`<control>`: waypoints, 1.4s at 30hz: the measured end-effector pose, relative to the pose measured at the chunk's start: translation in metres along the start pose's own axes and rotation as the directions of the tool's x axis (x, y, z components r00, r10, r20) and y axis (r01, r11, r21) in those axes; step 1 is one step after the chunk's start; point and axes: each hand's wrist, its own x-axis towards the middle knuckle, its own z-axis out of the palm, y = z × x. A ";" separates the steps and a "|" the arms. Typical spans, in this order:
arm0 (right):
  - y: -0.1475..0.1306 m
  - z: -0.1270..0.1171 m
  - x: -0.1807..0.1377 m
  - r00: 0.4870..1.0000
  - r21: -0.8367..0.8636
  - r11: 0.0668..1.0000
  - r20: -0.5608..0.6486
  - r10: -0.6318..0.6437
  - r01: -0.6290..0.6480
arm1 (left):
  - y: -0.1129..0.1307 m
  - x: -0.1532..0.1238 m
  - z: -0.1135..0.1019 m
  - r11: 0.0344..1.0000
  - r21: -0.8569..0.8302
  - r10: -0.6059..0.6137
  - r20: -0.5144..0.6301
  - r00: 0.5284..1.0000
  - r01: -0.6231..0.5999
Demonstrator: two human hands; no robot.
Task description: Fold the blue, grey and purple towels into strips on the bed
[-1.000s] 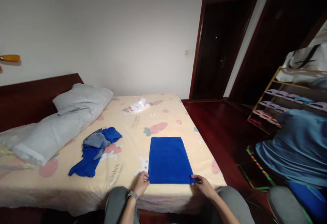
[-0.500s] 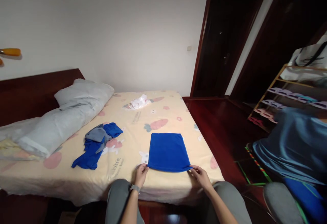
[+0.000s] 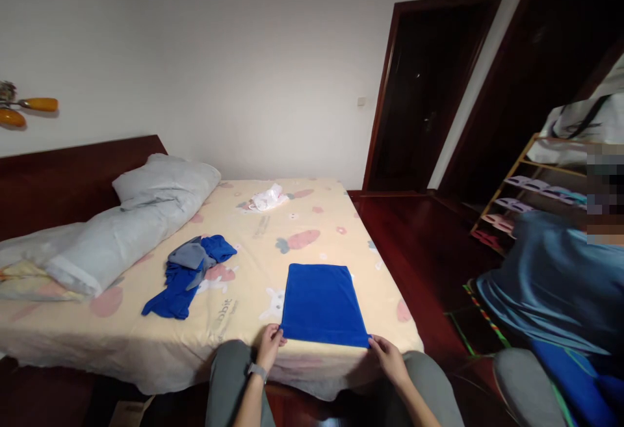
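A blue cloth (image 3: 322,303) lies flat as a near-rectangle at the front edge of the bed. My left hand (image 3: 271,344) pinches its near left corner between thumb and fingers. At the near right corner, my right hand (image 3: 386,353) grips the cloth the same way. The near edge runs straight between both hands, close to where the bedsheet drops off. To the left, a crumpled heap of blue and grey cloth (image 3: 188,274) rests apart from my hands.
Farther back on the patterned bedsheet (image 3: 331,238) sits a white crumpled bag (image 3: 268,198). A grey quilt (image 3: 141,225) is bunched along the headboard (image 3: 73,180). On the right, a person in a blue shirt (image 3: 546,277) sits near a shoe rack (image 3: 517,186).
My hands have drawn the near edge of the blue cloth slightly toward me, and that edge is straighter now. The camera view has shifted a little.
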 end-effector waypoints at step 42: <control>-0.003 0.017 -0.007 0.967 -0.398 0.916 -0.250 -0.045 -0.060 | -0.004 -0.017 0.008 0.650 0.747 0.350 -0.131 0.928 -0.140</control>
